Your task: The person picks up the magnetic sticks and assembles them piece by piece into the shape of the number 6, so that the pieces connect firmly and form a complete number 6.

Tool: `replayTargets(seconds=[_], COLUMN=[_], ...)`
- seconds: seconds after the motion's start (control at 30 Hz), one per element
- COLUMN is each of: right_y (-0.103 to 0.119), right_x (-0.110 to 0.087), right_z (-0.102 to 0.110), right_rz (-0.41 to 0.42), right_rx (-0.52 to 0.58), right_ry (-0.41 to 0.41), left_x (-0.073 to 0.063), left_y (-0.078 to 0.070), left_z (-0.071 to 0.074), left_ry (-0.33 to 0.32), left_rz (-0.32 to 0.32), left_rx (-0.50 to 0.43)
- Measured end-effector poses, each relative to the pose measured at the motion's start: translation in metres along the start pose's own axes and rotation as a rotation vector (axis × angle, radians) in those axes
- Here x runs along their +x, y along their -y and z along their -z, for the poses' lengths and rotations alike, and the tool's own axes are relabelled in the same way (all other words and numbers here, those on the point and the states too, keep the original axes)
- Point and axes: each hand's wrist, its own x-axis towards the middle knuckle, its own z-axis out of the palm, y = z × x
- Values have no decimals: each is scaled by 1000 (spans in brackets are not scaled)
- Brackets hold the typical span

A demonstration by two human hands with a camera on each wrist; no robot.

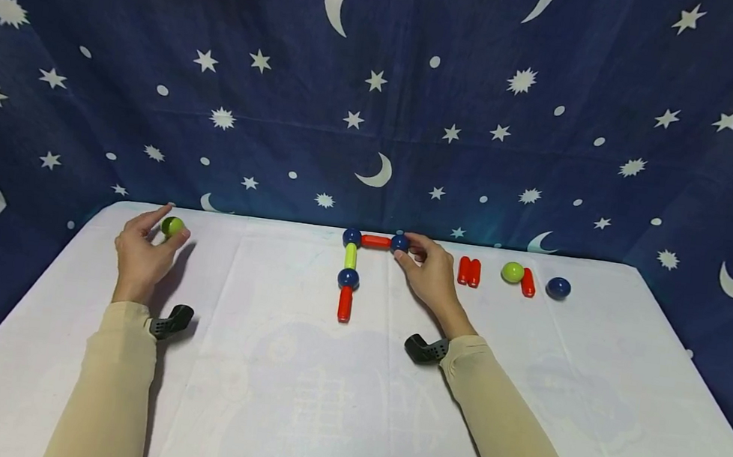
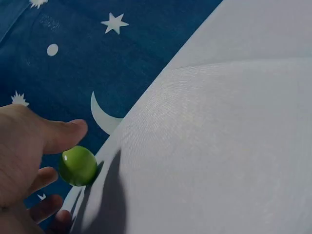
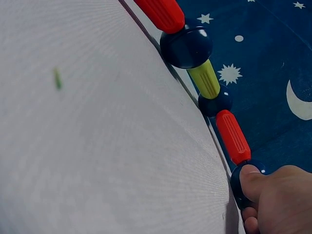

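At the far left of the table, my left hand (image 1: 145,252) is spread around a green ball (image 1: 173,227). In the left wrist view the thumb is right beside the green ball (image 2: 78,166), and the fingers stand apart from it. My right hand (image 1: 431,272) grips a blue ball (image 1: 399,243) between thumb and fingers, partly hiding it. That ball meets the end of a red rod (image 1: 375,242), which runs from another blue ball (image 1: 352,237). From there a yellow-green rod (image 1: 351,256) leads to a third blue ball (image 1: 349,278) with a red rod (image 1: 345,304) below.
Right of my right hand lie two red rods (image 1: 469,271) side by side, a green ball (image 1: 513,272), another red rod (image 1: 528,283) and a loose blue ball (image 1: 559,288). A dark blue star-patterned cloth (image 1: 380,109) hangs behind the white tabletop (image 1: 292,401).
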Motion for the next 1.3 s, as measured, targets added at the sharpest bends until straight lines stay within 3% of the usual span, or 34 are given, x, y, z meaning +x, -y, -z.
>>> replayTargets(seconds=[0.17,0.47,0.7,0.97,1.13,1.3], right_y=[-1,1,0,0,0,-1], right_x=[0,1,1,1,1,1], right_z=[-1,-1,0,0,-1,-1], right_rz=[10,3,-13,-8,0,-7], right_rx=[0,-5,-12,-16,-15,-25], right_ry=[-4,0,8,0,-9,-11], left_x=[3,4,0,-13,-24,-37], left_y=[5,7,-9,-48,-68,-79], left_z=[0,-5,-9,-21,-39,-59], left_ry=[48,3,48,245,395,557], left_rz=[45,45,6,-120,-183,-197], left_rx=[-6,69,-17,-215,-259,-259])
